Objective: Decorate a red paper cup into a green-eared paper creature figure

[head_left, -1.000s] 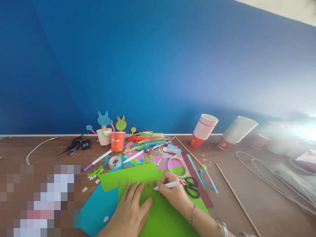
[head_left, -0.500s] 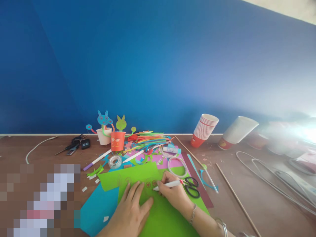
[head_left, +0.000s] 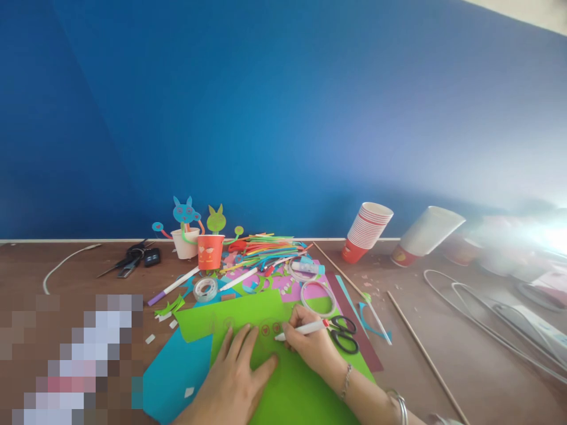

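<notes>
Green paper (head_left: pixel 292 389) is laid flat on the brown table (head_left: pixel 465 366), at the near centre of the head view, partly overlapping a blue sheet (head_left: pixel 177 372) on its left; its lower edge is cut off by the frame. The left hand (head_left: pixel 230 383) is pressed on the green paper with the fingers spread and flat, holding nothing. The right hand (head_left: pixel 314 348) is closed around a white marker (head_left: pixel 303 330), pinched between thumb and fingers, with the tip set on the paper beside small round red marks (head_left: pixel 270 329); the detail of these marks cannot be made out. Black-handled scissors (head_left: pixel 343 333) are lying just right of the right hand, with the blades hidden behind it. A tape roll (head_left: pixel 206 289), a purple-capped pen (head_left: pixel 170 287) and a heap of coloured strips (head_left: pixel 266 245) are found farther back. An orange paper cup (head_left: pixel 210 252) and a white cup (head_left: pixel 183 244), each carrying paper animal shapes, are placed near the blue wall (head_left: pixel 283 118). A stack of red cups (head_left: pixel 367 230) is leaning to the right of centre. The near left area is pixelated, and the far right edge is washed out by glare, so items there cannot be identified.
</notes>
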Tool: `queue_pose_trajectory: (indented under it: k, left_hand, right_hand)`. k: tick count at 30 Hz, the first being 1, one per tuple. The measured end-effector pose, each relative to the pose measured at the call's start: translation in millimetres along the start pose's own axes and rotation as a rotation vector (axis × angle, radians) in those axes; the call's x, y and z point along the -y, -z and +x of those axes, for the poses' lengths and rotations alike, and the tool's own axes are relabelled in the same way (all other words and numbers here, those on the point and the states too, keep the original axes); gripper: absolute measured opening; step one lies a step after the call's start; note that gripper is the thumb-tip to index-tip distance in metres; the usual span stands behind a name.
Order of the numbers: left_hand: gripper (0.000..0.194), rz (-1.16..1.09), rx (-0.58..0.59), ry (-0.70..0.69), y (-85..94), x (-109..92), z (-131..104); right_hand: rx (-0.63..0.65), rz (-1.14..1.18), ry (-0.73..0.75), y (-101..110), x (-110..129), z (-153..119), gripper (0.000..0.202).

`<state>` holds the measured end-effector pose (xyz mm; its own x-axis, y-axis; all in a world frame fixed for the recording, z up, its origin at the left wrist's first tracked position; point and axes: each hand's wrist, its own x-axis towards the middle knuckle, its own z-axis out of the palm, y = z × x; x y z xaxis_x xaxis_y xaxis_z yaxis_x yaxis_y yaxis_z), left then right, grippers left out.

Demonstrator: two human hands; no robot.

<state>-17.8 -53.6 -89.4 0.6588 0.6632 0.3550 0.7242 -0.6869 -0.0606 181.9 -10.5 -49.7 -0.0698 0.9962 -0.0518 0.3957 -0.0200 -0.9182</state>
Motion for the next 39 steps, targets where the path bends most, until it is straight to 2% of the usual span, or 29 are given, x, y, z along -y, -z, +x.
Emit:
queue_pose_trajectory:
  k: [5,9,12,16,21,28,39]
  left_hand:
    - [0.068,0.004,-0.003,-0.025,-4.0,1.2,-1.3]
    - [0.061,0.004,-0.008,-0.001,-6.2,0.8,-1.5]
    - [0.054,-0.016,-0.010,0.014,-3.3,-0.6,-1.1]
    - [0.057,-0.019,0.008,0.013,3.1,-1.9,0.7]
    - [0.051,-0.025,-0.033,0.014,3.8,-1.8,3.0]
    - [0.061,-0.016,0.003,0.011,5.3,-2.6,0.9]
    - [0.040,-0.025,-0.067,0.017,-1.2,-0.2,0.9]
  right_hand:
    - [0.013,-0.060,0.015,-0.1,-2.0,0.1,0.020]
    - [0.011,-0.108,0.022,0.7,-1.9,-0.2,0.021]
    - [0.014,-0.119,0.020,1.1,0.0,-0.1,0.021]
    - [0.004,-0.108,0.035,1.4,1.5,-0.4,0.023]
    - [0.000,-0.106,0.029,1.5,1.4,-1.6,0.023]
    - [-0.002,-0.115,0.034,1.7,1.4,-0.5,0.022]
    - [0.002,-0.094,0.013,1.3,2.2,-1.2,0.021]
